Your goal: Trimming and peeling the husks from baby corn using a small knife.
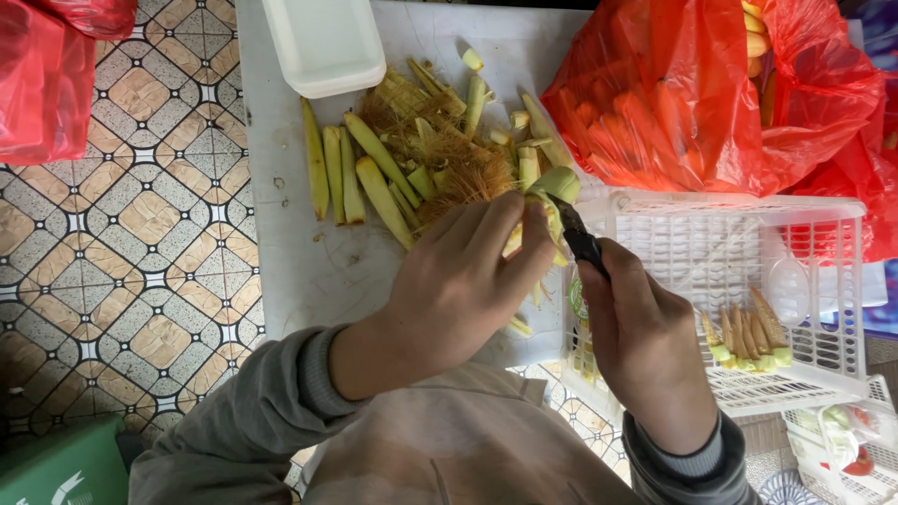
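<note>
Fingers (524, 234) gripping baby corn (552, 187), right hand (645, 346) holding knife (582, 238)

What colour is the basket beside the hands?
White. The basket shows best in the head view, with peeled baby corn lying inside.

Lighting even and diffuse, fairly bright, from overhead — shadows soft and short, a faint one beneath the white tray (323, 42) on the cutting board (290, 252). Mild sheen on the red plastic bag (692, 93); white basket (823, 281) near overexposed. Focus sharp at centre — slight wide-angle bending at the edges, tiled floor (122, 234) lines curve.
</note>
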